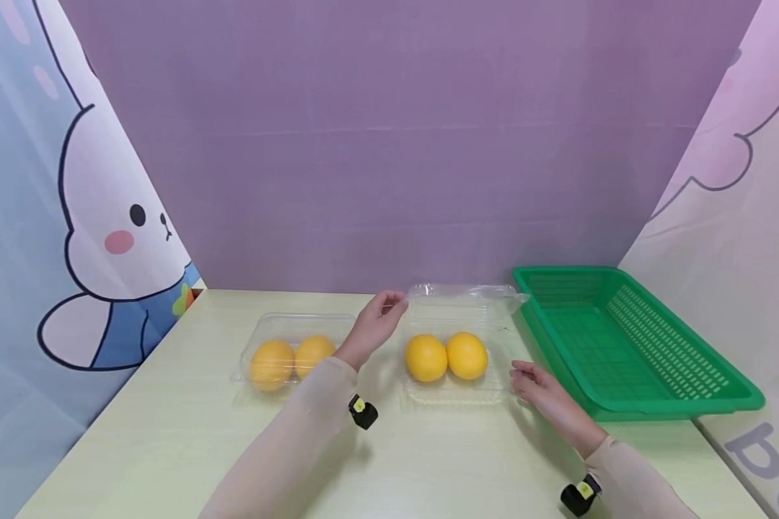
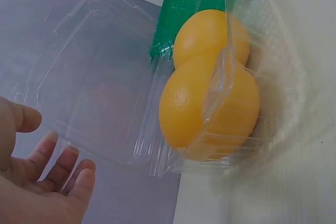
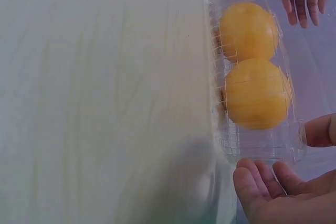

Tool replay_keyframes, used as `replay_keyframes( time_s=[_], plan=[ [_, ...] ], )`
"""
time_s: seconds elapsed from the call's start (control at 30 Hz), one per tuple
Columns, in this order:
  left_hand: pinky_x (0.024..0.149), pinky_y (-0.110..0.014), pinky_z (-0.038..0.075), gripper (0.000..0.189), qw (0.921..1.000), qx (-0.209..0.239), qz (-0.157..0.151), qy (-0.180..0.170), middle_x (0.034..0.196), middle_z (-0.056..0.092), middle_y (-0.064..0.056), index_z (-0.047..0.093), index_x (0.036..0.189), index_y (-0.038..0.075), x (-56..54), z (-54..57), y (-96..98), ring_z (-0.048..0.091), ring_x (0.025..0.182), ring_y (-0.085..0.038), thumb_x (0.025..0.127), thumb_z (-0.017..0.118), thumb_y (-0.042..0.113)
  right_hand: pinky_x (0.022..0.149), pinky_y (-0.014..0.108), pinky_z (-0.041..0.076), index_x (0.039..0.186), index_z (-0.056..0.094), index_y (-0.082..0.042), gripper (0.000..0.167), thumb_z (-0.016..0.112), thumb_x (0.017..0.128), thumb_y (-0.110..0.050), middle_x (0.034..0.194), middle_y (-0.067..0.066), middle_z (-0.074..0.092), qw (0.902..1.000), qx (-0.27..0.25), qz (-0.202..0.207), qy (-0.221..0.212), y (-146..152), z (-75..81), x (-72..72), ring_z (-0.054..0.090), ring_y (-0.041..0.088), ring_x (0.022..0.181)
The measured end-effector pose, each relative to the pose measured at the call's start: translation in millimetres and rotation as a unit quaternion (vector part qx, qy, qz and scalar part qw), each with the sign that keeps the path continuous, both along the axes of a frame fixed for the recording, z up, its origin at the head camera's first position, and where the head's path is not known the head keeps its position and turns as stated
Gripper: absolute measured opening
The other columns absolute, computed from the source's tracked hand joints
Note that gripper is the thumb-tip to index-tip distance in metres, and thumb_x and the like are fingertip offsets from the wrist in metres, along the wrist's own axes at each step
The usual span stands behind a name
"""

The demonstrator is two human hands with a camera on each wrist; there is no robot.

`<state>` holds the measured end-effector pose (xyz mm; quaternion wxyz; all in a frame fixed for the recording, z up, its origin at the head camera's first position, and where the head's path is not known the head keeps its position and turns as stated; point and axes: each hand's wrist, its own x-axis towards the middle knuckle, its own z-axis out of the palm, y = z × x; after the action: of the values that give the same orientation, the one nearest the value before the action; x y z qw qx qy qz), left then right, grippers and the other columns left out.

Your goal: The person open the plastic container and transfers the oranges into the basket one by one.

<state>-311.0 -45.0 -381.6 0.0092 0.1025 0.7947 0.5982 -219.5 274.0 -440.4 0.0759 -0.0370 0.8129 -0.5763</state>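
Note:
A clear plastic clamshell box [image 1: 454, 396] stands with its lid [image 1: 464, 306] tipped back. Two round, yellow-orange fruits [image 1: 446, 357] lie side by side in its base. My left hand [image 1: 378, 321] is by the lid's left edge, its loosely bent fingers and thumb apart; in the left wrist view the fingertips [image 2: 68, 153] overlap that edge. At the box's right wall, my right hand [image 1: 545, 396] has its thumb [image 3: 320, 129] close to the rim and its relaxed fingers spread outside the wall. A second clamshell box [image 1: 305, 321], lid down over two similar fruits, sits to the left.
A green plastic basket [image 1: 636, 404] with perforated sides stands on the table's right, close beyond my right hand. The pale wooden table [image 1: 169, 432] meets a purple backdrop [image 1: 396, 144] at its far edge. Printed cloths hang on both sides.

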Motion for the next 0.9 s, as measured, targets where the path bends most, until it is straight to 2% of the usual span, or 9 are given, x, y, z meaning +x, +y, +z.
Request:
replay_keyframes(
  time_s=[0.2,0.43,0.7,0.9],
  plan=[
    [0.108,-0.046,0.041,0.038,1.0000,-0.003,0.001,-0.008,0.137,0.055,0.000,0.056,0.134,0.020,-4.6,2.1,2.2,0.047,0.131,-0.024,0.103,0.053,0.042,0.109,0.047,0.040,0.148,0.025,0.015,0.058,0.044,0.108,-0.023,0.149,0.036,0.032,1.0000,-0.001,0.003,0.007,0,-0.4,-1.2,0.038,0.049,0.135],
    [0.108,-0.046,0.041,0.039,1.0000,0.000,-0.003,-0.006,0.140,0.053,0.001,0.053,0.140,0.022,-8.6,1.6,3.1,0.046,0.132,-0.023,0.104,0.053,0.038,0.109,0.046,0.040,0.148,0.025,0.015,0.058,0.043,0.108,-0.022,0.148,0.036,0.033,0.9999,-0.005,0.002,0.010,1,-0.4,-0.7,0.038,0.050,0.135],
    [0.105,-0.044,0.042,0.037,0.9991,0.037,-0.004,0.020,0.137,0.054,-0.003,0.051,0.138,0.015,-17.2,-3.8,4.2,0.049,0.127,-0.022,0.104,0.055,0.030,0.109,0.045,0.040,0.148,0.025,0.014,0.057,0.043,0.108,-0.022,0.149,0.036,0.032,0.9999,-0.005,0.004,0.011,1,-0.3,-0.1,0.037,0.050,0.135],
    [0.108,-0.044,0.040,0.042,0.9989,0.040,-0.003,0.023,0.142,0.051,-0.004,0.047,0.145,0.015,-19.7,-6.7,5.4,0.047,0.130,-0.023,0.105,0.053,0.025,0.109,0.044,0.040,0.149,0.024,0.014,0.058,0.043,0.108,-0.023,0.150,0.036,0.031,0.9999,-0.007,0.009,0.011,2,-1.0,0.2,0.037,0.049,0.136]
  ],
)
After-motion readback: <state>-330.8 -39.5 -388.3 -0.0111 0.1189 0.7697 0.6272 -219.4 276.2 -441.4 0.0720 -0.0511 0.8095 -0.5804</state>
